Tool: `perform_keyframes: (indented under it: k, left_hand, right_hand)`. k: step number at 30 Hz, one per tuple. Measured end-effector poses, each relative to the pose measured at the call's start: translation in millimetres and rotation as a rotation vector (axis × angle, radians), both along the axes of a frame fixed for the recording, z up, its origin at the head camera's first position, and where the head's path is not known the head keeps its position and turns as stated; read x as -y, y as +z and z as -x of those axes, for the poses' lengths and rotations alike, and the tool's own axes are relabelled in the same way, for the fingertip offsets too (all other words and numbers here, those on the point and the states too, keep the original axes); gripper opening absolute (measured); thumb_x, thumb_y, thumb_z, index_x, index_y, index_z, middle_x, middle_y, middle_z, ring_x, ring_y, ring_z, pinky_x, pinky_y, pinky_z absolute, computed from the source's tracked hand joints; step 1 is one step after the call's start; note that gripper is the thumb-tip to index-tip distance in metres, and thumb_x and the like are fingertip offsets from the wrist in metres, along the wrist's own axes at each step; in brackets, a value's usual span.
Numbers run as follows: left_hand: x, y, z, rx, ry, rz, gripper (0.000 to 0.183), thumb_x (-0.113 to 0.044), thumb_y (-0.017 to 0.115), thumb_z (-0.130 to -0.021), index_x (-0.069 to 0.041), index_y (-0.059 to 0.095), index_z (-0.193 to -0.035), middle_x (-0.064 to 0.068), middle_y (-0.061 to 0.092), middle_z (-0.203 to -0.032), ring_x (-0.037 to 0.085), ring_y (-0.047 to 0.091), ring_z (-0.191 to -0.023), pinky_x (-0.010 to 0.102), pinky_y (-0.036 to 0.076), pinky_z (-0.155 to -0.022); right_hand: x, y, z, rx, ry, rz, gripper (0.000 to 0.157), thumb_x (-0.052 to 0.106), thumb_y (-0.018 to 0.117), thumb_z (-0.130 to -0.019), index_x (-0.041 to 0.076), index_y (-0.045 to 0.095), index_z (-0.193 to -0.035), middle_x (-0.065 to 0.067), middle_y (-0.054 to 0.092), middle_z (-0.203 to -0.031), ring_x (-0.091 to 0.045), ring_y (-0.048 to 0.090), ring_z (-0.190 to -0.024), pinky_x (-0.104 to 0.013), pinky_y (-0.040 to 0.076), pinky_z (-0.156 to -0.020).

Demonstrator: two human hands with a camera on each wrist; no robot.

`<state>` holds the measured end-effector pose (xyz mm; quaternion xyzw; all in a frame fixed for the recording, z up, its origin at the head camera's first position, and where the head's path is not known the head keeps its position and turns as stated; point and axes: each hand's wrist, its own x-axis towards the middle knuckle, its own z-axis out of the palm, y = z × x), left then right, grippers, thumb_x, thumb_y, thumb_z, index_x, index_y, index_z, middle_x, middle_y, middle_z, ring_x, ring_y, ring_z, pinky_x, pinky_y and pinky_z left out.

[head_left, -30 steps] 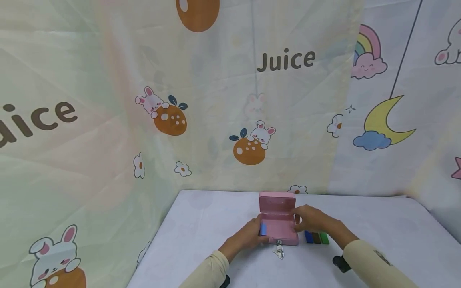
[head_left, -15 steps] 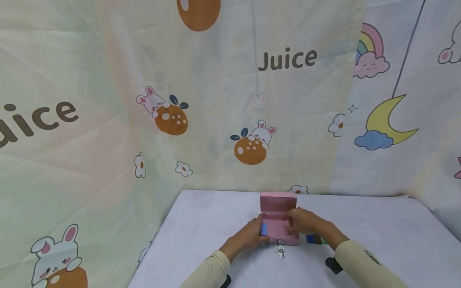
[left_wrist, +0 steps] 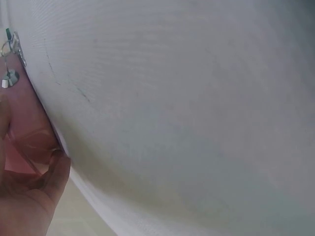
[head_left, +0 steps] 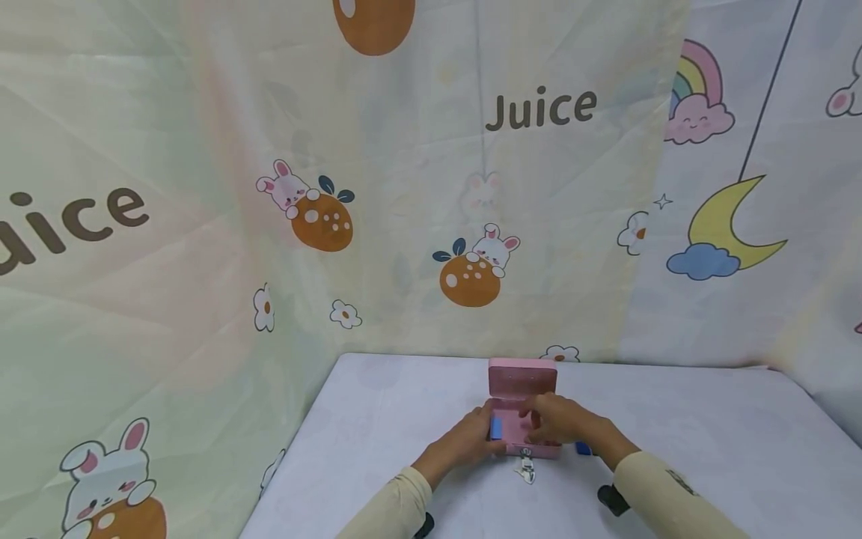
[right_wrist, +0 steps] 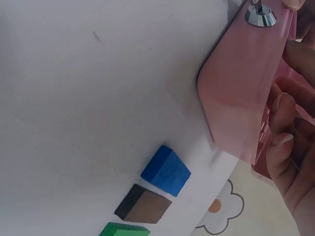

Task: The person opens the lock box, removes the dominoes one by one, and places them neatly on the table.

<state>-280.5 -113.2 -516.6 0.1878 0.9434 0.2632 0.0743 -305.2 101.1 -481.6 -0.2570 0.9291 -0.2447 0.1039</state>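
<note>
A small pink metal cash box (head_left: 544,451) stands on the white table with its lid (head_left: 522,383) raised. My left hand (head_left: 463,438) grips the box's left side, thumb toward the front corner. In the left wrist view, my left fingertips (left_wrist: 61,162) lie at the box's edge. Inside, along the left wall, is a light blue block (head_left: 496,427). My right hand (head_left: 560,419) reaches over the right wall into the box, fingers bent and thumb apart from the index finger. I cannot tell whether something sits between them. Keys (head_left: 526,470) hang from the front lock (right_wrist: 261,18).
Right of the box lie a blue block (right_wrist: 166,171), a brown block (right_wrist: 150,206) and a green block (right_wrist: 125,229) in a row. The right forearm mostly hides them in the head view. A printed cloth wall (head_left: 404,329) rises behind the table.
My right hand has moved left from the box's right wall to over its inside, and its forearm now covers most of the block row. The left hand keeps its hold on the box.
</note>
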Motion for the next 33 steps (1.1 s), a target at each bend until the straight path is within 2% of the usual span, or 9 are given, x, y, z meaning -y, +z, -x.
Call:
perform_keyframes:
  k: [5,12,23,33]
  left_hand:
    - [1,0.6,0.8,0.007,0.000,-0.008,0.085,-0.039,0.076,-0.089,-0.016,0.029,-0.155,0.006,0.060,-0.126,0.009,0.057,-0.103,0.035,0.051,-0.103]
    - [1,0.8,1.1,0.001,-0.010,0.005,0.086,-0.033,0.079,-0.087,-0.015,0.028,-0.154,0.008,0.060,-0.127,0.011,0.058,-0.108,0.036,0.050,-0.104]
    - [1,0.9,0.8,-0.014,0.001,0.018,0.089,-0.036,0.081,-0.085,-0.015,0.029,-0.153,0.010,0.060,-0.127,0.016,0.060,-0.113,0.037,0.051,-0.102]
    - [0,-0.1,1.2,-0.025,-0.006,0.025,0.090,-0.038,0.081,-0.084,-0.014,0.029,-0.153,0.012,0.059,-0.128,0.017,0.059,-0.114,0.035,0.051,-0.102]
  right_hand:
    - [7,-0.5,1.3,0.005,-0.005,-0.014,0.036,0.015,0.087,-0.077,0.009,0.072,-0.110,0.005,0.061,-0.076,-0.012,0.056,-0.072,-0.027,0.054,-0.066]
    - [18,-3.2,3.8,0.018,-0.014,-0.008,0.034,0.013,0.088,-0.076,0.008,0.074,-0.107,0.005,0.064,-0.077,-0.014,0.057,-0.074,-0.033,0.055,-0.071]
    - [28,-11.5,8.7,-0.100,0.125,0.022,0.031,0.013,0.088,-0.075,0.007,0.075,-0.103,0.000,0.070,-0.084,-0.011,0.057,-0.070,-0.026,0.053,-0.064]
    - [37,-14.3,7.0,-0.103,0.122,0.038,0.027,0.010,0.085,-0.078,0.005,0.073,-0.102,0.003,0.065,-0.077,-0.011,0.055,-0.068,-0.025,0.048,-0.062]
